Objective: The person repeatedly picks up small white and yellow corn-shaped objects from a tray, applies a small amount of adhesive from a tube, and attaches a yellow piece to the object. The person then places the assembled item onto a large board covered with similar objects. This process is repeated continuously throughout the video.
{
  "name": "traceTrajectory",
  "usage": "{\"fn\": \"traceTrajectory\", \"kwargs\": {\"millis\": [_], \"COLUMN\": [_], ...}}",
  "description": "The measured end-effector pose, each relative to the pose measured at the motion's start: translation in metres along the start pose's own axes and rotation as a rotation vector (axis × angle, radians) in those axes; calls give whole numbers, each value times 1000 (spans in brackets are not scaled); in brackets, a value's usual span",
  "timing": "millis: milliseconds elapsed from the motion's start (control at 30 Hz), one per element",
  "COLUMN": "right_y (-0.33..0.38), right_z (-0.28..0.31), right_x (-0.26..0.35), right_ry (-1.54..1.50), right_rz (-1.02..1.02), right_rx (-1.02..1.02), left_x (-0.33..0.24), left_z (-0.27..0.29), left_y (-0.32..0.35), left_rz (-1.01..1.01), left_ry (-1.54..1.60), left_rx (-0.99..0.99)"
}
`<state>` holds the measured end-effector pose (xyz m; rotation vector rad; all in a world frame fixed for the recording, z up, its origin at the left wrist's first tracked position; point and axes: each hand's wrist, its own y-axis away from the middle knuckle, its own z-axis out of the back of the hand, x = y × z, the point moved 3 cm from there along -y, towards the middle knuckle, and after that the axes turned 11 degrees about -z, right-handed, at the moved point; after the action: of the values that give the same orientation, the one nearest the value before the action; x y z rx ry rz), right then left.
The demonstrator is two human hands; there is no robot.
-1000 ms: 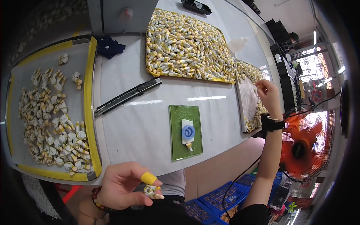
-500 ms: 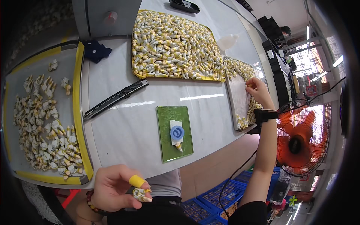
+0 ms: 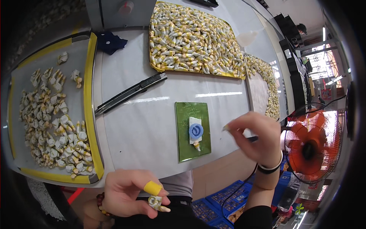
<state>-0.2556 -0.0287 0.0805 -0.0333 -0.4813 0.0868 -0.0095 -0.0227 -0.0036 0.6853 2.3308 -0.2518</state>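
My left hand (image 3: pixel 129 194), near the lower edge, pinches a small white-and-yellow piece (image 3: pixel 156 203) with a pale pointed end. Yellow tape is wrapped round one of its fingers. My right hand (image 3: pixel 259 137) hovers right of the green plate (image 3: pixel 183 150), thumb and forefinger pressed together; whatever sits at their tips is too small to name. A white block with a round blue piece (image 3: pixel 196 131) on it lies on the plate, and a small yellow-and-white piece (image 3: pixel 196 146) sits at the block's near end.
At left, a yellow-taped tray (image 3: pixel 89 76) bears many white clustered pieces. Behind the plate stands a tray packed with small cone-shaped pieces (image 3: pixel 194 38); a partly filled tray (image 3: pixel 258 91) adjoins it. A black utility knife (image 3: pixel 131 93) lies between. An orange fan (image 3: pixel 309 149) and blue crates (image 3: pixel 225 196) are at right.
My right hand has come back from the partly filled tray toward the green plate, fingertips pinched. My left hand still holds its piece. The whole view has shifted slightly.
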Motion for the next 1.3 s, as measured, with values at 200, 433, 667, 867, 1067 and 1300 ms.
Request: {"fn": "traceTrajectory", "kwargs": {"millis": [200,433,667,867,1067,1300], "right_y": [-2,5,9,29,31,29], "right_z": [-27,-35,-40,-37,-42,-42], "right_x": [8,10,18,45,62,71], "right_ry": [134,201,169,-600,-663,-665], "right_rz": [280,283,320,253,160,116], "right_rx": [26,28,-83,-127,-60,43], "left_x": [-5,-8,-12,-14,-11,-17], "left_z": [-4,-3,-3,-7,-10,-16], "left_y": [3,3,-4,-5,-1,-5], "left_rz": [-28,-141,-359,-511,-551,-497], "left_ry": [-17,-165,-526,-714,-688,-777], "left_rx": [26,60,286,423,355,503]}}
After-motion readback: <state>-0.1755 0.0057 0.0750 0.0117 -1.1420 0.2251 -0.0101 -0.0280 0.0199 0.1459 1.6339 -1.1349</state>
